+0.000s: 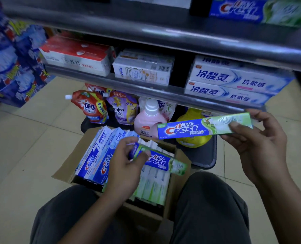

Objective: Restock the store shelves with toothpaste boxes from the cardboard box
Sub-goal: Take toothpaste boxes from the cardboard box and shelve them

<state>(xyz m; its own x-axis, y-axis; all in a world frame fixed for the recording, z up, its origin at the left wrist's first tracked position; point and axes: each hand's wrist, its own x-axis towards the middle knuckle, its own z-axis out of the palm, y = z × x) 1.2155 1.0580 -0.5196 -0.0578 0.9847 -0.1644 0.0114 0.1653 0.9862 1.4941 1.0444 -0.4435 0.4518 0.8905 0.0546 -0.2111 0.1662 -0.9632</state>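
Green Crest box (204, 127) in right grip (257, 138), near shelf edge (163, 93)

The top-shelf Crest box (259, 9) is blurred and cropped at the top

The cardboard box (142, 219) is matt brown card. The toothpaste boxes (97, 155) inside are glossy printed card. The shelf rails (146, 88) look smooth, shiny grey metal. The pink bottle (144, 124) is smooth plastic; the floor tiles (31, 138) gleam.
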